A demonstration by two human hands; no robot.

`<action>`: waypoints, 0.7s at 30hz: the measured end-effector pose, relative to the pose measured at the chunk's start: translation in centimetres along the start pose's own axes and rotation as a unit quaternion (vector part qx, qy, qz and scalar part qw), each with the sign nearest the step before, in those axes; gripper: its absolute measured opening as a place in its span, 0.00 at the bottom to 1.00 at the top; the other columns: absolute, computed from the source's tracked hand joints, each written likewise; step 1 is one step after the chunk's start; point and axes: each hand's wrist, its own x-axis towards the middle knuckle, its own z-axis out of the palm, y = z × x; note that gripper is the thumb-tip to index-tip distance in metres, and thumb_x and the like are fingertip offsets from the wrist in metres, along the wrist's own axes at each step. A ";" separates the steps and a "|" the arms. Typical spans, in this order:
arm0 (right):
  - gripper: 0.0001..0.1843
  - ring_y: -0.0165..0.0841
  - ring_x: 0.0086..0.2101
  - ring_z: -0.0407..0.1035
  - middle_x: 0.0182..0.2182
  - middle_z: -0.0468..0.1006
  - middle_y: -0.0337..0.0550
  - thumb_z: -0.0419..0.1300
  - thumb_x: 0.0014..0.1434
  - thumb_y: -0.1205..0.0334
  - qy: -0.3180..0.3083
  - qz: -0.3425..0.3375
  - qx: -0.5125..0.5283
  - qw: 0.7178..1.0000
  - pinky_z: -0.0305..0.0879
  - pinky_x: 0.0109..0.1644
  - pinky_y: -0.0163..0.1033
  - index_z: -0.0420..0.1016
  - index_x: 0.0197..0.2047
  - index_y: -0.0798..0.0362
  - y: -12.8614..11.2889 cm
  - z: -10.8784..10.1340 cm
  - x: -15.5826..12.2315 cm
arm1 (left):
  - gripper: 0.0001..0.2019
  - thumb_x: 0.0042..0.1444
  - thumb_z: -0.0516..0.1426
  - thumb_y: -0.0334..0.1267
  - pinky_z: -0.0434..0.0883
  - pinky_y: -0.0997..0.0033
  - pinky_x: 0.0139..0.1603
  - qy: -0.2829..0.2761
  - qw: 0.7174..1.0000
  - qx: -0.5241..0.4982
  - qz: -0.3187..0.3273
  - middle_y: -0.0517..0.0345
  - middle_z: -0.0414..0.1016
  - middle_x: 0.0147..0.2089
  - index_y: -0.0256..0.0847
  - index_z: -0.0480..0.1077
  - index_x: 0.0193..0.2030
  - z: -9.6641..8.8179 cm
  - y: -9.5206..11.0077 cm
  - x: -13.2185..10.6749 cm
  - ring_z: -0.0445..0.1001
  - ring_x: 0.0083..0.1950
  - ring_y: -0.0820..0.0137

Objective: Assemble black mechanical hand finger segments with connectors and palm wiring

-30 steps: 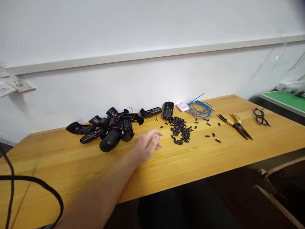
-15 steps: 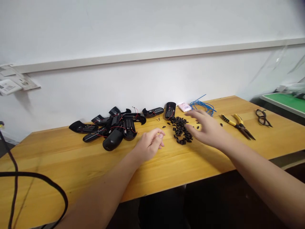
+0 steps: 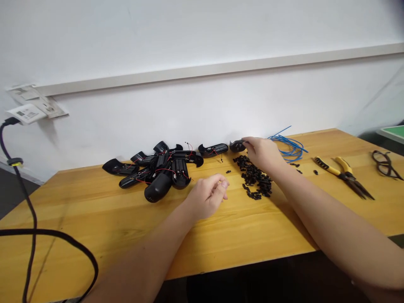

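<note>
My right hand [image 3: 263, 153] reaches to the back of the wooden table [image 3: 94, 219] and closes its fingers on a black plastic shell [image 3: 236, 146] near the wall. Just in front of that hand lies a heap of small black parts [image 3: 254, 182]. My left hand [image 3: 208, 195] rests on the table left of the heap, its fingers loosely curled with the thumb against them; what they hold, if anything, is hidden. A pile of black shells with red wires [image 3: 160, 170] lies behind and left of the left hand. Another black shell [image 3: 214, 149] sits by the wall.
A coil of blue wire [image 3: 288, 145] lies right of my right hand. Yellow-handled pliers [image 3: 345, 174] and dark glasses [image 3: 385, 164] lie further right. A black cable [image 3: 47, 235] loops over the table's left end from a wall socket [image 3: 28, 111].
My right arm came in from the right, passed over the heap of small parts and took hold of the black shell by the wall. The left hand stayed put. The view shifted left.
</note>
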 end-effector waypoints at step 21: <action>0.30 0.30 0.18 0.69 0.18 0.74 0.43 0.65 0.61 0.34 -0.002 0.103 0.497 0.862 0.66 0.22 0.34 0.75 0.28 0.55 -5.8 -2.7 -4.0 | 0.34 0.52 0.70 0.42 0.70 0.46 0.67 0.231 0.952 0.195 0.046 0.42 0.66 0.59 0.40 0.64 0.64 1.1 0.7 0.4 0.71 0.62 0.51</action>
